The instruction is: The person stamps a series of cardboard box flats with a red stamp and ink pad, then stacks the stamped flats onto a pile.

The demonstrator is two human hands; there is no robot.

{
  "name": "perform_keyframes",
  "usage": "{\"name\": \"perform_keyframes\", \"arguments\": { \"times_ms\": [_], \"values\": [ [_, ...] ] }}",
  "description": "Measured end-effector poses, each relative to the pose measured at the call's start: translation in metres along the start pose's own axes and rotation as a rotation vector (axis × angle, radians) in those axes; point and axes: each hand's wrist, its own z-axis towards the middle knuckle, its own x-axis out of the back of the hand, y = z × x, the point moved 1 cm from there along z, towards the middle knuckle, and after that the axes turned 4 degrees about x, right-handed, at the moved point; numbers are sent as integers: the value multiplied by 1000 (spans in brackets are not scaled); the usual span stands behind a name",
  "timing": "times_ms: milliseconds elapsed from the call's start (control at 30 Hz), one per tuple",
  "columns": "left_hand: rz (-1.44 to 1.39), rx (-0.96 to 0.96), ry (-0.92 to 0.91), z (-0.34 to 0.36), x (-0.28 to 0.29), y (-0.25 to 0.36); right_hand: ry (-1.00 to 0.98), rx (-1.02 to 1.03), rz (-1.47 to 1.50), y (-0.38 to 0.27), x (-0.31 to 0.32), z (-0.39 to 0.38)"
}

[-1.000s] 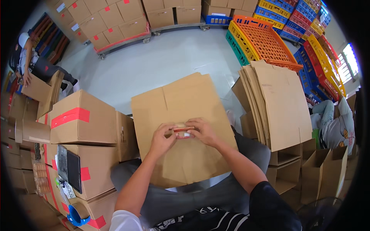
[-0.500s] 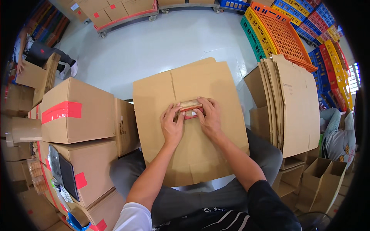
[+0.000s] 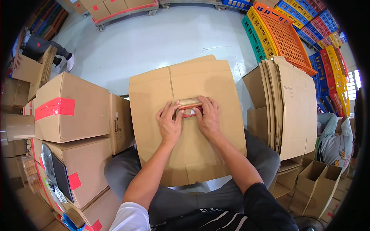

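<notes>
Both hands meet around a small oblong package (image 3: 190, 102), tan on top with a red front band and a pale spot. My left hand (image 3: 170, 124) has its thumb and fingers at the package's left end. On the other end, my right hand (image 3: 209, 118) grips with fingers over the top and the thumb against the front. Fingers partly cover the package, so its contents cannot be made out. Beneath it lies a flat cardboard sheet (image 3: 208, 154), stacked on at least one other across my lap.
Taped cartons (image 3: 83, 109) are stacked at my left, with a dark tablet-like object (image 3: 61, 173) against them. Folded cardboard (image 3: 298, 111) stands at right. Beyond are plastic crates (image 3: 291, 40) and a cart (image 3: 127, 14) of boxes. One person (image 3: 38, 46) is far left, another (image 3: 333, 142) at right.
The whole view has shifted slightly. My left fingers have loosened and spread a little at the package's left end; my right hand keeps its hold.
</notes>
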Motion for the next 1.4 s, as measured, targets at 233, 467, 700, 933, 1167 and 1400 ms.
{"name": "perform_keyframes", "arguments": {
  "times_ms": [233, 467, 700, 933, 1167, 1400],
  "values": [
    [-2, 6, 2, -1, 1, -1, -9, 10, -3, -2, 2, 0],
    [-10, 0, -5, 1, 3, 0, 13, 20, -3, 0, -1, 0],
    [-6, -15, 14, 0, 0, 0, 4, 17, -20, 1, 0, 0],
    [-2, -10, 7, 0, -1, -2, 1, 30, -21, 1, 1, 0],
    [17, -39, -23, 7, 11, -10, -56, 42, -51, -9, -2, 8],
    [319, -247, -310, 44, 7, 28, -513, 119, -461, 12, 1, 43]
  ]
}}
